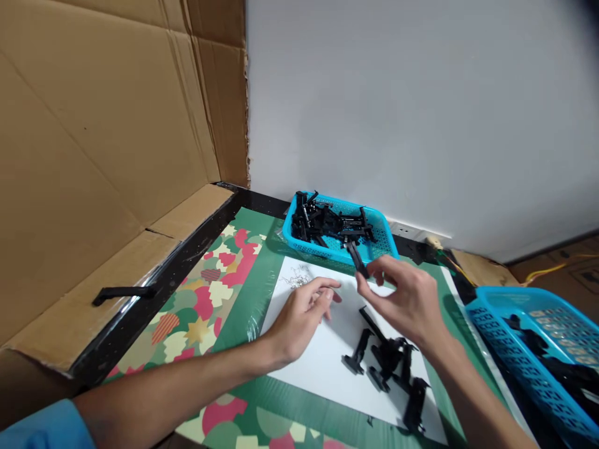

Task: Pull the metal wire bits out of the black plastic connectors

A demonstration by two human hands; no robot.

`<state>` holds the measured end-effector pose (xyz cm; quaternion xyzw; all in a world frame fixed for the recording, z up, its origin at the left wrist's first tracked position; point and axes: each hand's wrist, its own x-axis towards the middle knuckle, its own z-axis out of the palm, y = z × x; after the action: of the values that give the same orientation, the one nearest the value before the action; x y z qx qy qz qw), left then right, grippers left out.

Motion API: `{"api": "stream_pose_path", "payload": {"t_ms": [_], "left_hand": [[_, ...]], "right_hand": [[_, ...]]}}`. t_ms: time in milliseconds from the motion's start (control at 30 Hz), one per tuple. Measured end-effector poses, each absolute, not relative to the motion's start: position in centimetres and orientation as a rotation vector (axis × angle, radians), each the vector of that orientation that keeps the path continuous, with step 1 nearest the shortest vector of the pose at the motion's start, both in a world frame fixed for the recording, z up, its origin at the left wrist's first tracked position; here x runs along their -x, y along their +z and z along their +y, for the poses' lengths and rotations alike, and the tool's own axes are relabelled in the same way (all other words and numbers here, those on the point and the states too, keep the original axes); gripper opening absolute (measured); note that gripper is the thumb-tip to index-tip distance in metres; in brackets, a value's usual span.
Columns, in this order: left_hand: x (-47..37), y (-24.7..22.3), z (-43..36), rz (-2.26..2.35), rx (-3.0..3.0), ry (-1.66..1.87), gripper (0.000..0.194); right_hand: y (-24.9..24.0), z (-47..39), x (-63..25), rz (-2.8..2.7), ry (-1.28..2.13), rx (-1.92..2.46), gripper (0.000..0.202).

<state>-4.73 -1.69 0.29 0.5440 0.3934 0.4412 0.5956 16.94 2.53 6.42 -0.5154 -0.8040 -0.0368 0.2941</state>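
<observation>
Between the thumb and fingers of my right hand (407, 296) is a black plastic part (356, 257), a narrow bar with a wider end. It is held up in front of the near rim of a blue basket (341, 254). My left hand (306, 315) hovers over a white sheet (309, 374), its fingers apart and nothing in them. Beyond its fingertips lies a small tangle of thin wire-like pieces (299, 275). Several similar black parts (388, 355) lie in a loose group on the sheet, below my right hand.
More black parts (322, 221) fill much of the back basket. Another blue basket (496, 296) with black pieces stands at the right. A single black part (124, 292) rests on the cardboard ledge at left. Cardboard (112, 106) and a white wall (397, 112) bound the table.
</observation>
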Motion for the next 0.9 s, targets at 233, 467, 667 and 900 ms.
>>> {"api": "stream_pose_path", "payload": {"t_ms": [233,467,667,900], "left_hand": [[4.1,0.6,-2.3,0.821,-1.169,0.956,0.045],[4.5,0.3,-2.0,0.834,-1.02,0.983,0.041],[4.8,0.8,-2.3,0.736,-0.981,0.925,0.039],[4.3,0.6,-2.7,0.744,-0.893,1.018,0.04]], "right_hand": [[3.5,-2.1,-15.9,-2.347,-0.144,1.032,0.015],[3.4,-2.3,-16.3,-2.389,0.244,0.964,0.014],[3.5,-2.2,-17.3,-2.115,0.313,1.098,0.013],[3.3,-1.1,-16.8,-2.188,0.472,1.492,0.021]]}}
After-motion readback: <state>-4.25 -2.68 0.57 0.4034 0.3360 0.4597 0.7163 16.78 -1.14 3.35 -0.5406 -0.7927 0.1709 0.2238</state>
